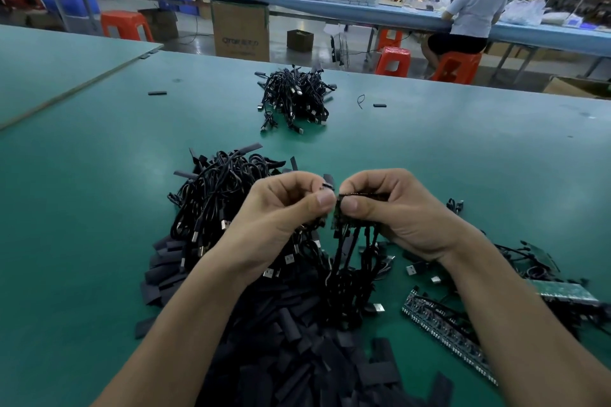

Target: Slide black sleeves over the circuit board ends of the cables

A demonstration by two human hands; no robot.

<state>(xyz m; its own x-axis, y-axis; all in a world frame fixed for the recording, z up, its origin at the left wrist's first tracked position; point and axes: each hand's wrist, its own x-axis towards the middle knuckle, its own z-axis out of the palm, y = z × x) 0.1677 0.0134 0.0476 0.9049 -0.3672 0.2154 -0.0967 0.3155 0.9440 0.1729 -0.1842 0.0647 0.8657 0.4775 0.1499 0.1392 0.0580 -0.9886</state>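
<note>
My left hand (284, 208) pinches a short black sleeve (328, 182) between thumb and fingers. Right beside it, my right hand (393, 208) grips a bunch of small circuit boards (362, 196) whose black cables (350, 261) hang down to the table. The two thumbs nearly touch, sleeve mouth next to a board end. A big heap of loose black sleeves (297, 350) lies under my forearms. A tangle of black USB cables (211, 205) lies behind my left hand.
A second pile of cables (294, 99) sits further back on the green table (463, 158). Strips of joined circuit boards (443, 327) lie at the right. Stray sleeves (157, 93) lie apart. A person sits on an orange stool (458, 66) at another bench.
</note>
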